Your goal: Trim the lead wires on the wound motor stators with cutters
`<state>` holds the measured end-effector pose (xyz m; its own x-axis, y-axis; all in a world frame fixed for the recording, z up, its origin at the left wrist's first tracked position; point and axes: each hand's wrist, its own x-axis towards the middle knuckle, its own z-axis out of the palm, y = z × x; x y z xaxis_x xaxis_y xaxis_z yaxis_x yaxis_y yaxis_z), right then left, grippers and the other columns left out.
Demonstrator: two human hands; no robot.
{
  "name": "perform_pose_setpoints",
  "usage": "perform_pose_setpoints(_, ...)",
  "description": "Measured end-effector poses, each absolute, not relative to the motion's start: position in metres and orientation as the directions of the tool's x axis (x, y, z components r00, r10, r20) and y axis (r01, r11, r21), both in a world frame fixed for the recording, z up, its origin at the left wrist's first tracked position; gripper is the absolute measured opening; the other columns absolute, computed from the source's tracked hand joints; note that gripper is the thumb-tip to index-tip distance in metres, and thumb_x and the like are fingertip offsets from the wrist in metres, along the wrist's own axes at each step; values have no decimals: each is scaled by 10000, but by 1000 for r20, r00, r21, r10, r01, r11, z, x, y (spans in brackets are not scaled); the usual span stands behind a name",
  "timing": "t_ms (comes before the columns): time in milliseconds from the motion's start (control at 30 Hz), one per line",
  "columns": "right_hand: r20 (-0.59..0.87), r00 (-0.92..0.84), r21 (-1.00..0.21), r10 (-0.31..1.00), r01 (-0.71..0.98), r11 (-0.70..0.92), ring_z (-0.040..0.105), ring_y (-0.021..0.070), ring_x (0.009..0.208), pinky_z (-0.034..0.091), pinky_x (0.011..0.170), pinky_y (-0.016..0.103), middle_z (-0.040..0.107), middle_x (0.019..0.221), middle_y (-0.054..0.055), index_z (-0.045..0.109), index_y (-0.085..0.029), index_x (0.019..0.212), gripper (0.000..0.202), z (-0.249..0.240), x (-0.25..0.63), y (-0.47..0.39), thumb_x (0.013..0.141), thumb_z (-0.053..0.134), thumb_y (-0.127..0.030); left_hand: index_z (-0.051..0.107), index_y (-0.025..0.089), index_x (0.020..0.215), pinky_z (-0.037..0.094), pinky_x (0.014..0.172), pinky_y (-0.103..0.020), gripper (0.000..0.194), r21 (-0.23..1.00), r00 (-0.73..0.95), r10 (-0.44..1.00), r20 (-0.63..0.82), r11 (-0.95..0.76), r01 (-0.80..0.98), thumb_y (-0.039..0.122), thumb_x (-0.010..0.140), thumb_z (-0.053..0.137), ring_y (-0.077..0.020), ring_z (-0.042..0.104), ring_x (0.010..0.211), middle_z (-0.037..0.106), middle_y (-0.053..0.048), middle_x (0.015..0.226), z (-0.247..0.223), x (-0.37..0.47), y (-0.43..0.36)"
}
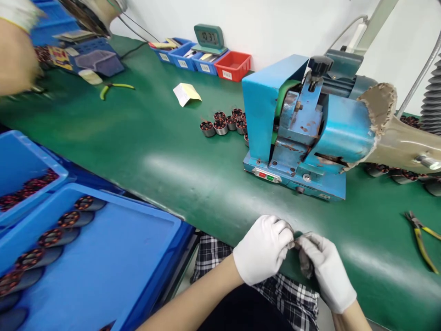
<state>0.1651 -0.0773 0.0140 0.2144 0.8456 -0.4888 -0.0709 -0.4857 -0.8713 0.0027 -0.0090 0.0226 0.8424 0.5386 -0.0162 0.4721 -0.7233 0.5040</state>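
Note:
My left hand [265, 248], in a white glove, is closed at the front edge of the green table [138, 133]. Its fingers curl round something dark, mostly hidden, that I cannot make out. Close beside it on the right, my right hand [322, 264], also gloved, has its fingers pinched together, with grey-stained fingertips nearly touching the left ones. Whatever lies between its fingertips is too small to name. Beyond both hands stands a blue machine [299, 133] with a green wheel or belt partly covered.
Several wound metal rings [220, 127] stand left of the machine. Pliers [418, 234] lie at right, others [112, 88] at far left. A blue tray [113, 257] holds cylinders. Small bins [233, 66] and a clock [209, 37] line the wall. Another person's arm [15, 59] reaches in top left.

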Motion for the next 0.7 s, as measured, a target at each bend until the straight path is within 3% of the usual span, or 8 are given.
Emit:
perform_pose_setpoints(67, -472, 349, -881, 809, -223, -417, 337, 73, 346, 267, 336, 191, 415, 398, -68, 557, -165, 675, 318, 14, 175, -80, 741, 611, -471, 502, 176, 916, 403, 791, -395, 106, 508, 836, 548, -11, -717, 477, 171, 862, 411, -224, 466, 884, 549, -52, 1011, 23, 4, -10)
perform_pose_setpoints(133, -448, 409, -894, 795, -227, -387, 411, 89, 381, 333, 369, 196, 491, 441, -48, 590, -162, 754, 296, 14, 178, -84, 724, 637, -453, 505, 180, 903, 397, 796, -394, 103, 510, 834, 552, -9, -715, 478, 165, 860, 412, -222, 462, 888, 547, -47, 1017, 22, 5, -11)
perform_pose_setpoints(233, -404, 337, -898, 850, 31, -439, 590, 160, 577, 474, 544, 254, 664, 667, 42, 640, -169, 849, 283, 12, 166, -89, 690, 670, -401, 509, 176, 923, 390, 807, -397, 112, 495, 832, 554, -10, -720, 486, 155, 842, 434, -227, 454, 902, 541, -53, 1031, 21, 5, -13)
perform_pose_setpoints(367, -233, 413, -847, 881, 360, -392, 621, 188, 655, 489, 644, 282, 693, 738, 61, 652, -204, 732, 209, 5, 148, -92, 754, 586, -401, 518, 171, 927, 393, 786, -385, 117, 472, 817, 576, -10, -718, 512, 149, 833, 452, -225, 449, 892, 550, -50, 1027, 20, 5, -16)
perform_pose_setpoints(533, -53, 792, -834, 608, 300, -463, 642, 199, 665, 508, 627, 281, 697, 740, 83, 641, -165, 815, 290, 2, 173, -100, 711, 636, -436, 525, 189, 922, 395, 769, -382, 121, 484, 812, 583, 3, -712, 509, 138, 845, 447, -221, 454, 896, 560, -23, 1060, 20, 6, -17)
perform_pose_setpoints(600, -67, 784, -832, 618, 298, -469, 647, 204, 685, 513, 638, 283, 700, 769, 92, 638, -159, 833, 304, 2, 181, -106, 695, 661, -429, 527, 186, 914, 398, 771, -382, 111, 487, 807, 590, 6, -707, 513, 150, 860, 437, -219, 456, 894, 563, -27, 1062, 19, 6, -17)
perform_pose_setpoints(700, -96, 621, -827, 778, 385, -409, 650, 204, 723, 522, 684, 302, 701, 821, 89, 640, -174, 859, 265, -2, 175, -113, 734, 633, -407, 527, 185, 901, 400, 780, -381, 108, 491, 797, 604, 20, -700, 519, 159, 876, 426, -218, 457, 901, 563, -31, 1071, 20, 6, -17)
